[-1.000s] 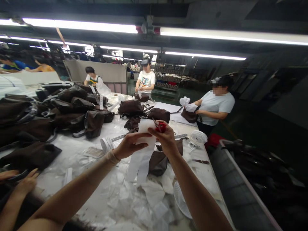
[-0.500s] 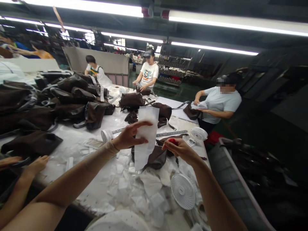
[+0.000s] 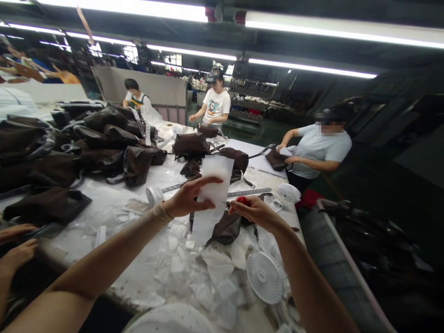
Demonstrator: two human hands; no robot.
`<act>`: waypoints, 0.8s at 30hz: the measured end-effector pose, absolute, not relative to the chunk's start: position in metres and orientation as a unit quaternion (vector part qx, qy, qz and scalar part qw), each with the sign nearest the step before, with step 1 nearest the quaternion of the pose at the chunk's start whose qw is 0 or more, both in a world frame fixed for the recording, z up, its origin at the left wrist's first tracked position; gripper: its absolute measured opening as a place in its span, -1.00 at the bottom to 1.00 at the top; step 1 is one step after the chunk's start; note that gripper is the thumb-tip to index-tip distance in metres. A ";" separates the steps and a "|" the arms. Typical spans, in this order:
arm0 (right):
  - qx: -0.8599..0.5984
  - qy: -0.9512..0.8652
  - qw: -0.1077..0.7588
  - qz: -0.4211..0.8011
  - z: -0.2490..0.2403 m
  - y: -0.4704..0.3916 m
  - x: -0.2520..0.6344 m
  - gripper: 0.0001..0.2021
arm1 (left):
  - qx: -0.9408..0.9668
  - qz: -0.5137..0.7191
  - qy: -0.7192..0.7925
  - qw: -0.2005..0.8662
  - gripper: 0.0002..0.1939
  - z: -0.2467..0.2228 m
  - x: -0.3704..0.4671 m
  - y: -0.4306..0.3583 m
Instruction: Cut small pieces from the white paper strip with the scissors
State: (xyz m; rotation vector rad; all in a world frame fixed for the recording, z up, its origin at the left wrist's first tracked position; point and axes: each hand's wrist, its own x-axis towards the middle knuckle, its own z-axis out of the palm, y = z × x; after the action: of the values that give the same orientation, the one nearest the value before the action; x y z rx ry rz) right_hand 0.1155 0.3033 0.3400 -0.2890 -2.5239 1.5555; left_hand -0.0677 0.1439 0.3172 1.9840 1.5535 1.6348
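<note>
My left hand (image 3: pixel 189 196) holds up a long white sheet of paper (image 3: pixel 217 173), with thumb and index finger in front and the other fingers hidden behind it. My right hand (image 3: pixel 258 212) is closed around red-handled scissors (image 3: pixel 242 200). Their dark blades reach the paper's right edge; the fingers hide most of the tool. Behind and below the sheet lies a dark brown bag (image 3: pixel 227 227) on the table.
A heap of brown bags (image 3: pixel 104 125) covers the table's left. White scraps (image 3: pixel 204 282) and a small white fan (image 3: pixel 264 276) lie near me. A grey bin (image 3: pixel 333 240) stands at right. Co-workers handle bags opposite; another person's hands (image 3: pixel 17 249) show at left.
My right hand has moved slightly left, bringing the scissors to the paper's edge. The sheet has tilted a little to the right at its top. The co-worker's hands at far left have shifted left.
</note>
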 end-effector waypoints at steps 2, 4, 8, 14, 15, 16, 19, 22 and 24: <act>-0.091 -0.846 0.073 0.520 0.341 0.302 0.113 -0.46 | 0.665 0.538 0.514 0.069 -0.39 0.318 -0.066 0.145; -0.089 -0.844 0.069 0.525 0.341 0.300 0.111 -0.46 | 0.670 0.535 0.511 0.073 -0.38 0.319 -0.065 0.145; -0.090 -0.835 0.081 0.537 0.341 0.297 0.109 -0.49 | 0.675 0.541 0.497 0.067 -0.37 0.321 -0.063 0.146; -0.094 -0.836 0.090 0.533 0.345 0.299 0.114 -0.48 | 0.672 0.544 0.499 0.064 -0.35 0.320 -0.065 0.144; -0.095 -0.835 0.092 0.534 0.346 0.299 0.115 -0.48 | 0.672 0.545 0.498 0.069 -0.34 0.319 -0.066 0.144; -0.095 -0.835 0.094 0.534 0.347 0.299 0.116 -0.49 | 0.671 0.546 0.497 0.073 -0.33 0.319 -0.066 0.144; -0.107 -0.825 0.115 0.543 0.346 0.300 0.117 -0.55 | 0.662 0.552 0.500 0.078 -0.31 0.318 -0.066 0.144; -0.134 -0.774 0.204 0.584 0.335 0.296 0.112 -0.58 | 0.643 0.565 0.511 0.072 -0.32 0.318 -0.063 0.144; -0.144 -0.730 0.265 0.613 0.322 0.289 0.106 -0.59 | 0.629 0.581 0.512 0.071 -0.33 0.318 -0.060 0.145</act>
State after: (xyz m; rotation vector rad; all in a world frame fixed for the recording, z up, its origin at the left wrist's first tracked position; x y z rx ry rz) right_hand 0.1060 0.2890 0.3215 -0.3904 -1.9726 1.6572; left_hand -0.0602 0.1448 0.3181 1.8924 1.5394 1.7466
